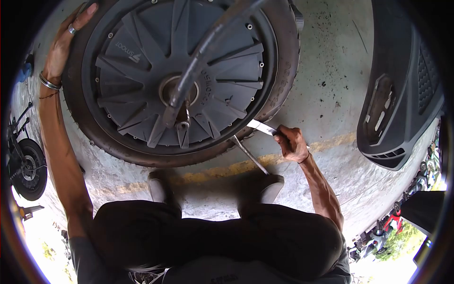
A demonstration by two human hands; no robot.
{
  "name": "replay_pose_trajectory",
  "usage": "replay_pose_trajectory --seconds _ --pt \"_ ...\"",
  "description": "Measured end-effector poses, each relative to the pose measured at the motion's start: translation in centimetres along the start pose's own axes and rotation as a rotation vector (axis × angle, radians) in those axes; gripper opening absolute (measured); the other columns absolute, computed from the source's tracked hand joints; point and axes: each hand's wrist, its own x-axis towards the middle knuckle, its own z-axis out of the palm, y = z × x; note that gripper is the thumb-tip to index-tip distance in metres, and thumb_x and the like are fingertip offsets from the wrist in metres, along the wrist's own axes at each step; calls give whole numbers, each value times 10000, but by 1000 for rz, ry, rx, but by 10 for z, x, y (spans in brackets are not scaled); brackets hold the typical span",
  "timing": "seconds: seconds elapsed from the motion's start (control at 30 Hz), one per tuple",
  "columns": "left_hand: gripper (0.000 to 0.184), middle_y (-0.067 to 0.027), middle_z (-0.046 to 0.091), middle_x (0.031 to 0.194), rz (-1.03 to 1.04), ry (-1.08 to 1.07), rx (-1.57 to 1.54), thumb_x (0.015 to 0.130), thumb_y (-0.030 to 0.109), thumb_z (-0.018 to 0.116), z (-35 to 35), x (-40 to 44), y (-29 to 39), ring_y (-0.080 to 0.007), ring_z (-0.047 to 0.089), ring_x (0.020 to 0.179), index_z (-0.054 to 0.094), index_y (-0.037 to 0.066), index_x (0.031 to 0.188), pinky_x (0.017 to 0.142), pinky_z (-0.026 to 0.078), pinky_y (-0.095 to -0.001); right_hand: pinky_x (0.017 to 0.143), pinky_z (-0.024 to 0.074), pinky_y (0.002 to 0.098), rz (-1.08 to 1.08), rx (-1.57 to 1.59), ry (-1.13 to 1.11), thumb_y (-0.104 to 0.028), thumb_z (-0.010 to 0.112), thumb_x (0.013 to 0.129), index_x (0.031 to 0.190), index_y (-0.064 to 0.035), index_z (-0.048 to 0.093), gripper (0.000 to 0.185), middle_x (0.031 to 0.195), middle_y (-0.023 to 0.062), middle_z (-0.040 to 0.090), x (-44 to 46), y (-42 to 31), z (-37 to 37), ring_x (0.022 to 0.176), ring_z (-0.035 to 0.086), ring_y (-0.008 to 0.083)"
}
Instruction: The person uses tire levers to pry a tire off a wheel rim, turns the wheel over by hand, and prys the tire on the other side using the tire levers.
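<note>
A wheel [137,94] with a dark spoked hub cover lies flat before me, its black tyre [283,71] around the rim. My left hand [61,47], with a ring and bracelets, grips the tyre's upper left edge; some fingers are hidden. My right hand [292,143] is closed around a flat metal tyre lever [261,127], whose tip reaches the gap between rim and tyre at the lower right. A second metal bar [250,154] sticks out from under the tyre toward my right shoe. Across the hub runs a dark worn metal bar [201,54].
At the right lies a large black plastic panel [402,109]. My shoes [272,188] stand close below the tyre, near a yellow floor line [208,175]. A motorcycle wheel [29,168] shows at far left, and parked motorbikes [378,236] at lower right.
</note>
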Motion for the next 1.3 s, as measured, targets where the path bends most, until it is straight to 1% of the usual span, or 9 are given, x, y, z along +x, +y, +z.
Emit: replay_pose_trajectory --seconds 0.2,0.23,0.43,0.63,0.73,0.83,0.97,1.2,1.3 --pt "800 -234 454 1413 -55 -31 101 831 587 501 -4 -4 5 -377 381 1348 483 -18 1354 1123 283 -390 426 341 384 112 -26 -28 36 543 817 707 -7 473 138 517 145 445 -6 -6 3 408 463 281" --pt "1017 -291 464 1384 -131 51 92 749 723 604 9 -8 27 -414 408 1319 473 -100 1332 1098 328 -408 424 343 379 127 33 -6 8 537 837 714 -10 482 136 528 162 463 -7 -19 3 404 443 306" --pt "1002 -285 439 1408 -227 37 156 753 696 627 8 -15 47 -402 382 1342 450 -79 1363 1118 297 -419 618 450 483 499 -386 -34 -173 550 891 735 29 563 255 677 280 555 -16 -111 6 694 583 470" --pt "1091 -283 323 1486 -200 -34 145 733 758 584 -2 -23 45 -392 292 1400 381 -75 1408 1157 233 -411 541 429 357 1054 -386 -256 -350 501 984 738 17 608 455 577 93 548 23 -198 -13 537 514 189" --pt "1091 -302 320 1479 -211 -40 184 734 754 587 1 -7 27 -396 296 1397 389 -91 1395 1154 240 -404 509 397 293 621 -374 -63 -423 524 979 738 3 615 498 563 23 502 -20 -155 -3 537 474 104" --pt "1092 -315 327 1469 -202 -44 161 734 749 593 -2 -10 25 -399 313 1389 397 -112 1379 1149 253 -398 590 461 386 628 -277 17 -405 482 989 835 -14 676 462 616 142 584 -50 -118 7 594 592 229" --pt "1093 -313 355 1455 -203 -43 138 736 743 600 0 -7 27 -396 343 1373 401 -128 1367 1138 275 -388 555 421 368 546 -57 -9 -405 501 986 752 -4 621 480 593 135 560 -49 -74 21 540 502 232" --pt "1014 -292 398 1438 -239 53 135 770 666 638 5 -12 30 -371 377 1354 411 -122 1366 1126 289 -365 496 419 435 79 -252 22 -167 547 950 697 -19 544 294 616 120 525 -25 -42 32 539 550 341" --pt "491 -121 459 1452 177 -180 163 989 315 312 -8 7 -20 -279 345 1397 511 108 1386 1180 180 -353 466 411 426 9 -179 -30 -51 568 900 704 -16 543 201 619 120 526 -18 -31 29 487 524 339"
